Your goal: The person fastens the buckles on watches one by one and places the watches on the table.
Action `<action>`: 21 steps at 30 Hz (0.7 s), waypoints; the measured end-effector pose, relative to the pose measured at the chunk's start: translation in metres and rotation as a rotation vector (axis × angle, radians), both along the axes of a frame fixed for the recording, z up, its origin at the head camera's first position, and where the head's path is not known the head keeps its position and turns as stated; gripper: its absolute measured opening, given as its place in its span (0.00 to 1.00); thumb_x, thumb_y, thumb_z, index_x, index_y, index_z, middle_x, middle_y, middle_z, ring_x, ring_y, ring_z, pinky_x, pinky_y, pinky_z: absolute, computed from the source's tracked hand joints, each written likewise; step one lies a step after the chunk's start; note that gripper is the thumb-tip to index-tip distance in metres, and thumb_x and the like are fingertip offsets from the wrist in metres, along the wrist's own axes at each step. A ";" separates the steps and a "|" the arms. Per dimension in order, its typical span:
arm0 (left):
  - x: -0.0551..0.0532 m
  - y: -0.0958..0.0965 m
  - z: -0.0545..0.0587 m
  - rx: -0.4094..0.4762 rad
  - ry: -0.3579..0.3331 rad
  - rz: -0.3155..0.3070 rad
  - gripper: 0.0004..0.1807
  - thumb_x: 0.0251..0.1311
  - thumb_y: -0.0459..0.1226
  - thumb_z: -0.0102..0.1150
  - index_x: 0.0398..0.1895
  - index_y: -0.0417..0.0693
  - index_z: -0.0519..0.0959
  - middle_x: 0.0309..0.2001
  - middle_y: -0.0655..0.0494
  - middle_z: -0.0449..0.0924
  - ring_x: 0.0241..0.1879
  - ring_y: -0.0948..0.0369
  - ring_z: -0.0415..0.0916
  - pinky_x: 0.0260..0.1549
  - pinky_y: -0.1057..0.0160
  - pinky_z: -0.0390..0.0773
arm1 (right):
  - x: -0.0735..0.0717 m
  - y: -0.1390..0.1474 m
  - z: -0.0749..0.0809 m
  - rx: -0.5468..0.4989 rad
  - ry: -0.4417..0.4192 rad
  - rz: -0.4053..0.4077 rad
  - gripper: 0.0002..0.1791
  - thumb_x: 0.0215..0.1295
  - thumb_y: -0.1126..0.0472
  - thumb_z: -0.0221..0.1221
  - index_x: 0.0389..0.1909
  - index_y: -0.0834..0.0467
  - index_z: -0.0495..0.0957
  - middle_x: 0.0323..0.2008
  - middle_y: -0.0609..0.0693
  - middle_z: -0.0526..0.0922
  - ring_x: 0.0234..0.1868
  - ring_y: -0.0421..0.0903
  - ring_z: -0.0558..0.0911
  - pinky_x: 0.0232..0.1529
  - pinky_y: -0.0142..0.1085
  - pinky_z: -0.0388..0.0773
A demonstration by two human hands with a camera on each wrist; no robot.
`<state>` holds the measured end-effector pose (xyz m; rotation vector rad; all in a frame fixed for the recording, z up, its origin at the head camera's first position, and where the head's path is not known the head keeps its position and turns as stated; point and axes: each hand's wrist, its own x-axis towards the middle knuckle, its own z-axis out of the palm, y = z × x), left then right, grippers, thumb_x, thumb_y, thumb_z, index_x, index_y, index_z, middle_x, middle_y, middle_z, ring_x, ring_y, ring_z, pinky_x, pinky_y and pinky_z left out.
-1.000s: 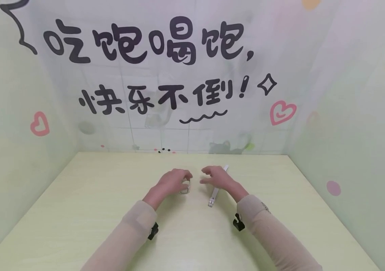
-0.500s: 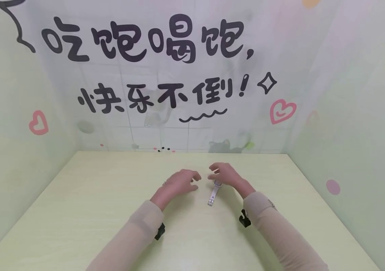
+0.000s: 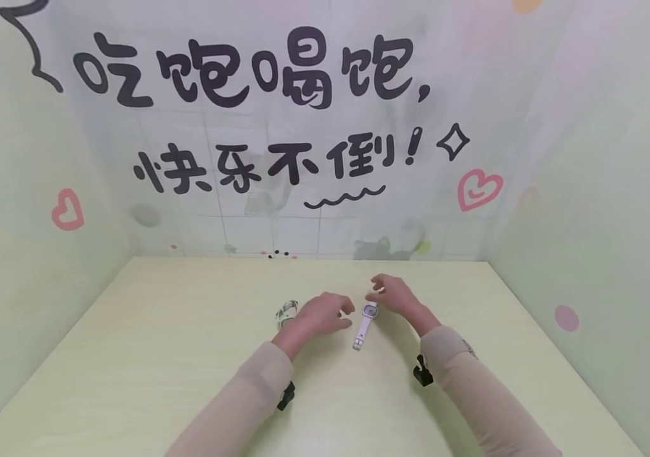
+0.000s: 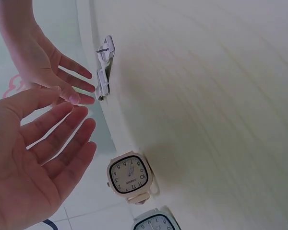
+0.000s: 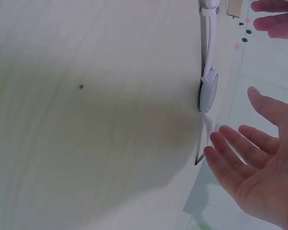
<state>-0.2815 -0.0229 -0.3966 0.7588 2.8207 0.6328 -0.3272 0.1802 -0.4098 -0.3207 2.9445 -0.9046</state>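
A pale lavender wristwatch (image 3: 369, 311) lies stretched out on the table, its strap running toward the front. Just beyond its dial hovers my right hand (image 3: 396, 296), fingers loosely bent and holding nothing; in the right wrist view the fingertips (image 5: 212, 143) come right up to the strap's far end. To the watch's left my left hand (image 3: 325, 315) is held over the table with relaxed fingers and an empty palm. Behind its wrist sit two more watches with looped straps, a cream one (image 4: 129, 177) and a pale greenish one (image 4: 156, 222), both square-faced in the left wrist view.
The light wood table (image 3: 188, 381) meets a printed wall sheet (image 3: 245, 235) with large black lettering at its back edge. Pale side sheets (image 3: 576, 254) close it off left and right. Dark wrist mounts (image 3: 423, 371) hang below both cuffs.
Both hands have drifted right. The left has left the two looped watches uncovered behind it, and the right has uncovered the lavender watch's dial. The watches stay in place.
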 end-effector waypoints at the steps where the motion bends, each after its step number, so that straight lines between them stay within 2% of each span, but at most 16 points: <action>1: 0.000 0.002 -0.001 -0.003 -0.004 0.008 0.17 0.64 0.41 0.63 0.55 0.50 0.81 0.53 0.55 0.85 0.51 0.56 0.82 0.51 0.55 0.82 | 0.000 0.000 0.000 -0.006 -0.001 -0.013 0.27 0.66 0.59 0.63 0.61 0.70 0.71 0.54 0.67 0.82 0.55 0.61 0.83 0.54 0.49 0.82; 6: 0.000 0.010 -0.009 -0.023 -0.009 0.037 0.16 0.64 0.44 0.64 0.52 0.51 0.83 0.50 0.57 0.86 0.50 0.57 0.83 0.54 0.49 0.78 | -0.001 0.002 -0.001 -0.011 -0.002 -0.074 0.28 0.66 0.59 0.62 0.62 0.70 0.70 0.53 0.67 0.82 0.53 0.62 0.82 0.54 0.50 0.81; 8: -0.001 0.014 -0.011 -0.023 -0.018 0.042 0.16 0.63 0.45 0.65 0.51 0.50 0.83 0.48 0.56 0.87 0.47 0.57 0.83 0.52 0.52 0.79 | -0.001 0.003 -0.002 -0.004 -0.010 -0.108 0.28 0.66 0.59 0.62 0.62 0.70 0.69 0.52 0.67 0.82 0.52 0.62 0.82 0.54 0.50 0.80; 11: -0.002 0.021 -0.014 -0.027 -0.039 0.062 0.14 0.62 0.44 0.66 0.47 0.48 0.84 0.44 0.54 0.87 0.40 0.60 0.83 0.41 0.61 0.81 | -0.002 0.004 -0.003 -0.016 -0.028 -0.165 0.29 0.67 0.59 0.62 0.62 0.71 0.68 0.52 0.67 0.82 0.51 0.61 0.82 0.53 0.49 0.81; 13: -0.002 0.026 -0.016 -0.041 -0.060 0.083 0.13 0.61 0.45 0.67 0.43 0.48 0.85 0.39 0.55 0.87 0.34 0.61 0.80 0.35 0.64 0.79 | -0.001 0.004 -0.002 -0.045 -0.046 -0.203 0.29 0.66 0.59 0.62 0.62 0.71 0.67 0.50 0.67 0.83 0.48 0.59 0.84 0.50 0.47 0.82; 17: -0.003 0.037 -0.022 -0.078 -0.094 0.125 0.12 0.59 0.46 0.68 0.31 0.48 0.82 0.26 0.58 0.80 0.24 0.64 0.71 0.24 0.67 0.71 | -0.002 0.004 -0.003 -0.131 -0.086 -0.261 0.31 0.64 0.60 0.62 0.63 0.72 0.67 0.39 0.63 0.86 0.34 0.50 0.85 0.36 0.35 0.81; 21: -0.002 0.050 -0.029 -0.157 -0.068 0.154 0.16 0.59 0.49 0.68 0.24 0.49 0.76 0.20 0.59 0.73 0.19 0.64 0.65 0.19 0.67 0.66 | -0.005 0.005 -0.011 -0.286 -0.131 -0.303 0.31 0.64 0.63 0.62 0.64 0.73 0.65 0.32 0.61 0.86 0.24 0.41 0.81 0.29 0.30 0.82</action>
